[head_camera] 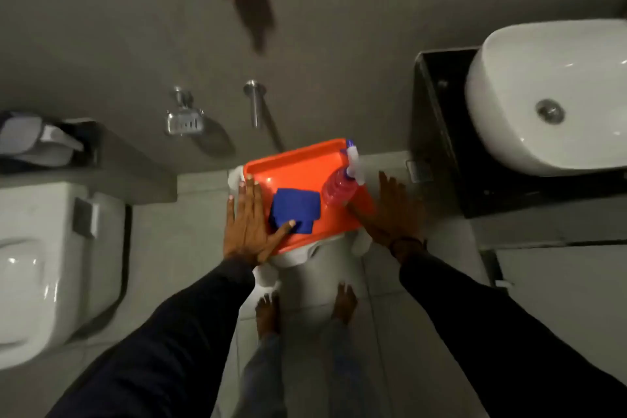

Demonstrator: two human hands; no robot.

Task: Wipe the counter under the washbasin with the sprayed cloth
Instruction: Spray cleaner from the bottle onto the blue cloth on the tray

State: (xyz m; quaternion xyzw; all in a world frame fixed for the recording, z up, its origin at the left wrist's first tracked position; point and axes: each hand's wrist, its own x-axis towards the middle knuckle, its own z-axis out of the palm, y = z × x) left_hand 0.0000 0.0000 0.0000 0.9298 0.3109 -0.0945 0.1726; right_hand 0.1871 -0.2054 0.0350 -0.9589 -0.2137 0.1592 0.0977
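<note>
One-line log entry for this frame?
phase: pre-pickup | left hand: open, thumb on cloth | right hand: open beside tray | bottle: on tray | counter: not yet wiped

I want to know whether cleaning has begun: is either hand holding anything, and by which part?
Nothing is gripped. The left hand lies flat at the orange tray's edge, thumb on the blue cloth. The right hand is open beside the tray.

Bathroom. White toilet (51, 268) with cistern at left; white washbasin (556, 92) on dark table (437, 132) at right; chrome soap dish (184, 122) on grey far wall; pale tiled floor (190, 200).
</note>
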